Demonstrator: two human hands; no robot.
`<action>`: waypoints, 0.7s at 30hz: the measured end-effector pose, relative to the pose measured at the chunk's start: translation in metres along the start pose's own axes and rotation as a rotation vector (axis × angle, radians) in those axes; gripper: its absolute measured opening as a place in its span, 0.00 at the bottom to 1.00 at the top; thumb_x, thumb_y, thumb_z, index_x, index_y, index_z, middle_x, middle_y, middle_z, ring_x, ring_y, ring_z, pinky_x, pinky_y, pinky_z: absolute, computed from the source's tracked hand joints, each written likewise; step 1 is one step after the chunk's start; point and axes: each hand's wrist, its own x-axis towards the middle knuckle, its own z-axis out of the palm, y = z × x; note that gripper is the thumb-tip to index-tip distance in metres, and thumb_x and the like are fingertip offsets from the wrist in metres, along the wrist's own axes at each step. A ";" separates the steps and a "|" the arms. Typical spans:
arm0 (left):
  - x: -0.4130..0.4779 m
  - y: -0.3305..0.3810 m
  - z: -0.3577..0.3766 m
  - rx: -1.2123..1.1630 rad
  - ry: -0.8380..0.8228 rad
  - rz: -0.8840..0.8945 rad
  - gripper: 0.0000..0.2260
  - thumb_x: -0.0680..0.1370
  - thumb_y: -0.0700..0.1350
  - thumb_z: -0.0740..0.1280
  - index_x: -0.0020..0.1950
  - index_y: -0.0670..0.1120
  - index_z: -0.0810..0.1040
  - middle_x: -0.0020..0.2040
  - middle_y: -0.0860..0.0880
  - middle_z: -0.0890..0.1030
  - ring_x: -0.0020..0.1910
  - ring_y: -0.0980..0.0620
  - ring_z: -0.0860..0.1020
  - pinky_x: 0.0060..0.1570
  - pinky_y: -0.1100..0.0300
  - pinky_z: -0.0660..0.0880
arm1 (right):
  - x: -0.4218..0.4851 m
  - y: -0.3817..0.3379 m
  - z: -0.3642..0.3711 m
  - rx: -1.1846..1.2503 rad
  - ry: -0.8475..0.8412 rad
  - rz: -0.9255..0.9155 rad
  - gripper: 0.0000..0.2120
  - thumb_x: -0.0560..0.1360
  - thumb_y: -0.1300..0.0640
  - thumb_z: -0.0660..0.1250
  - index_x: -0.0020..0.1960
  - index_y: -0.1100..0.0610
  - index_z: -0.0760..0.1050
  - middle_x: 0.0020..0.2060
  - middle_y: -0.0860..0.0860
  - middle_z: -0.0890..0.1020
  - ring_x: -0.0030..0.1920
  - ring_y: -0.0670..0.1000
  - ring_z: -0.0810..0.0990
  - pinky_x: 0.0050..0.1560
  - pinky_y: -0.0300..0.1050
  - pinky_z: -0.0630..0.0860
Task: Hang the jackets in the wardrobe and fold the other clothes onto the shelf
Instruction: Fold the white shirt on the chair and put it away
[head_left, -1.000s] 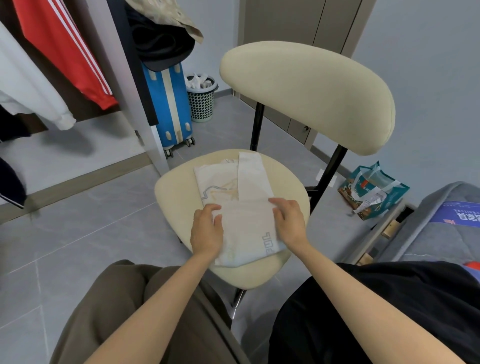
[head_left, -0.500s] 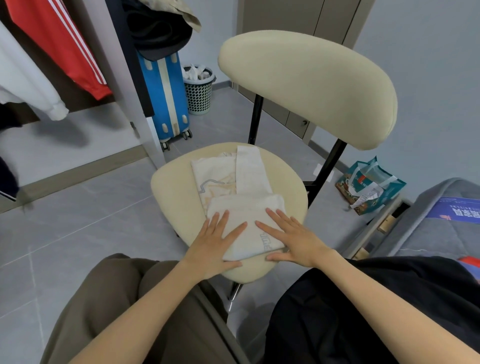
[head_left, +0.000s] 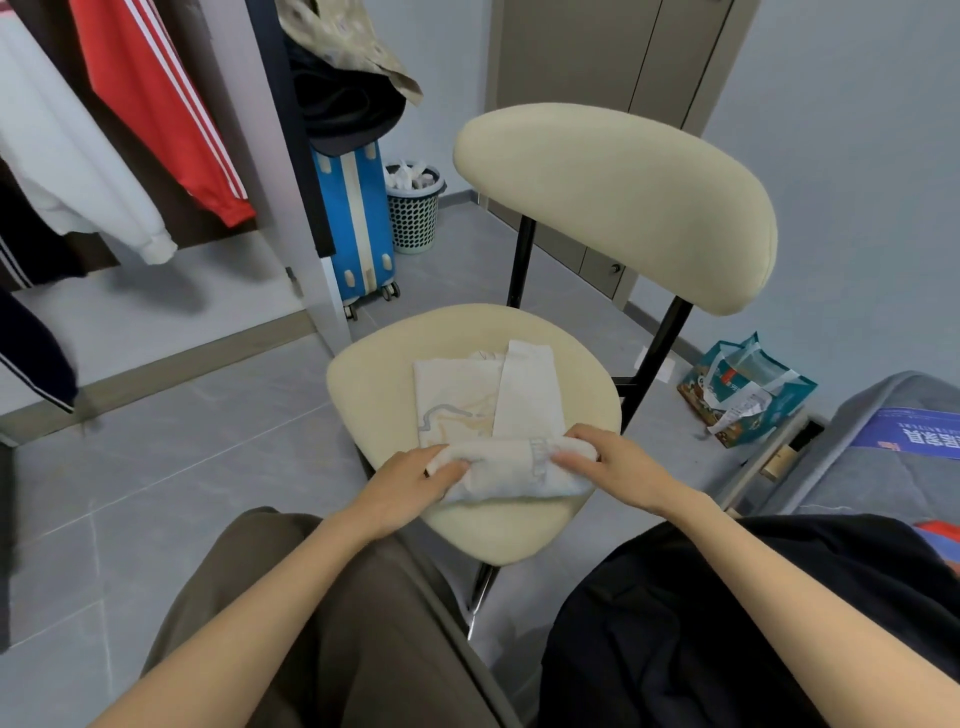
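A white printed garment (head_left: 488, 400) lies partly folded on the cream chair seat (head_left: 379, 374). Its near end is doubled over into a thick fold. My left hand (head_left: 410, 483) grips the left end of that fold, fingers curled under the cloth. My right hand (head_left: 608, 462) grips the right end, fingers tucked round the edge. In the open wardrobe at the left hang a red jacket with white stripes (head_left: 150, 104), a white jacket (head_left: 67, 161) and a dark jacket (head_left: 31, 353).
A blue suitcase (head_left: 358, 218) with clothes piled on top stands behind the chair beside a mesh waste bin (head_left: 415, 213). A teal bag (head_left: 743, 395) sits on the floor at the right. A grey bed (head_left: 883, 467) is at the far right. Dark cloth (head_left: 727, 623) lies over my right thigh.
Both hands went from pressing flat on the folded end to gripping its two ends, and the fold has been gathered thicker toward me. The camera view tilted slightly.
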 end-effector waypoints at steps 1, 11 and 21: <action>-0.002 0.002 -0.001 -0.079 0.038 -0.028 0.17 0.80 0.59 0.60 0.54 0.48 0.80 0.50 0.48 0.83 0.50 0.48 0.80 0.50 0.58 0.73 | -0.001 -0.004 -0.001 0.056 0.054 0.034 0.11 0.76 0.40 0.64 0.45 0.47 0.74 0.40 0.43 0.79 0.39 0.39 0.77 0.37 0.34 0.70; 0.020 0.012 0.013 -0.381 0.318 -0.215 0.12 0.81 0.57 0.59 0.59 0.55 0.76 0.57 0.53 0.80 0.56 0.51 0.77 0.54 0.57 0.71 | -0.009 -0.001 0.023 0.454 0.035 0.324 0.26 0.72 0.39 0.69 0.61 0.54 0.68 0.55 0.49 0.79 0.52 0.45 0.80 0.44 0.34 0.75; 0.096 0.032 -0.001 -0.460 0.419 -0.266 0.19 0.82 0.59 0.54 0.69 0.52 0.66 0.62 0.50 0.75 0.59 0.47 0.73 0.54 0.57 0.67 | 0.043 0.001 0.031 0.511 0.478 0.247 0.08 0.82 0.51 0.59 0.56 0.54 0.63 0.43 0.47 0.75 0.42 0.48 0.77 0.40 0.41 0.73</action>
